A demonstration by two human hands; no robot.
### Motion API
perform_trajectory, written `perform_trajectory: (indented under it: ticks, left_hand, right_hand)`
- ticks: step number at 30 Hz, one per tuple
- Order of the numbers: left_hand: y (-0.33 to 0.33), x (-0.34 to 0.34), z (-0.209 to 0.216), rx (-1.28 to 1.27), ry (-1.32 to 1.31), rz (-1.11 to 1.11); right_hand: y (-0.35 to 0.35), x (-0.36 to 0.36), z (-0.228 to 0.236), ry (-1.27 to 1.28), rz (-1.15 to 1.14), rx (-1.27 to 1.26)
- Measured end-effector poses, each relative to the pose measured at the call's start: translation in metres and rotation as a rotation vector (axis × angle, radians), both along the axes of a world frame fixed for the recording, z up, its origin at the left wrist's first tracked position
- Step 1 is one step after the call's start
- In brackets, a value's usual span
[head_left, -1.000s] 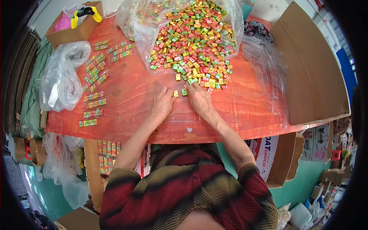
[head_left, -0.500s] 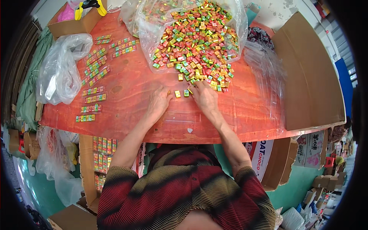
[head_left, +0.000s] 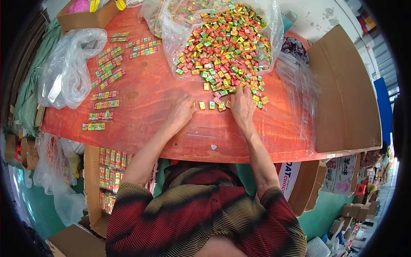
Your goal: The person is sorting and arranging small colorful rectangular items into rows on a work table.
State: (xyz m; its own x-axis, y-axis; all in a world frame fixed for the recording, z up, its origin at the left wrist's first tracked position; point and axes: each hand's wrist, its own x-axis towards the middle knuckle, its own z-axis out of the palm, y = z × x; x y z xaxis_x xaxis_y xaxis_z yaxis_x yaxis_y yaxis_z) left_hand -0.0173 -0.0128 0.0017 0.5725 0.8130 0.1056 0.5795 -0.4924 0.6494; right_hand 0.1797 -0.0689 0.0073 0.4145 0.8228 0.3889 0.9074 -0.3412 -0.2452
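My left hand rests on the red table with its fingers curled in, pressed against a small yellow box. To the right of it, in line, stand another yellow box and a green box. My right hand lies at the near edge of a heap of small red, green, yellow and orange boxes. Its fingers reach forward over loose boxes, and a yellow box sits beside its thumb. The heap spills out of a clear plastic bag.
Packed strips of boxes lie in groups at the left, beside a crumpled clear bag. A tall cardboard panel stands at the right, near clear plastic film. Below the table, a carton holds more packed strips.
My right hand has moved right and spread over the heap's near edge, with several loose boxes left between the hands. My left hand stays by the row's left end. The view has shifted slightly.
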Motion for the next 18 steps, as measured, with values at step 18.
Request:
perform_trajectory:
  ticks: [18]
  left_hand:
    - [-0.007,-0.004,0.000,0.000,-0.070,-0.048]
  right_hand:
    - [0.021,-0.027,0.001,0.322,0.732,0.105]
